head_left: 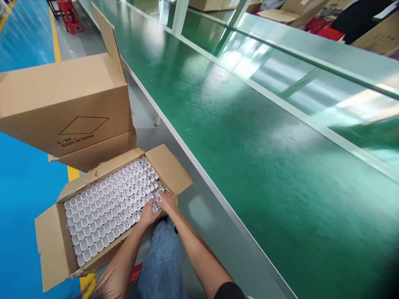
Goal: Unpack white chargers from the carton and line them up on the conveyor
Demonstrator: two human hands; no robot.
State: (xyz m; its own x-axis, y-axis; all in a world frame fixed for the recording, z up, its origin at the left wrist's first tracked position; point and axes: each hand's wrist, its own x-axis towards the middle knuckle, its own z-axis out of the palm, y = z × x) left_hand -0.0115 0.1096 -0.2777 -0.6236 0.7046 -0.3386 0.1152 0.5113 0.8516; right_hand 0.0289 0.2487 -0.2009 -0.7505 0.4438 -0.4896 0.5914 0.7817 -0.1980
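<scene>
An open cardboard box (62, 245) sits low in front of me, packed with rows of small white square-ended pieces (106, 207). Both hands reach into its near right corner. My left hand (150, 214) curls its fingers around pieces at the end of the rows. Beside it, my right hand (168, 201) bends over pieces in the same corner, and its fingertips press in among them. How many pieces lie between my fingers is hidden. The pieces at this corner look less evenly lined up than the others.
A large closed-sided carton (65, 95) with printed lettering stands behind the box. To the right runs a long green-topped workbench (233, 145) with a pale edge. A red stool (69, 16) is at the far left, and more cartons (378, 35) stand across the bench.
</scene>
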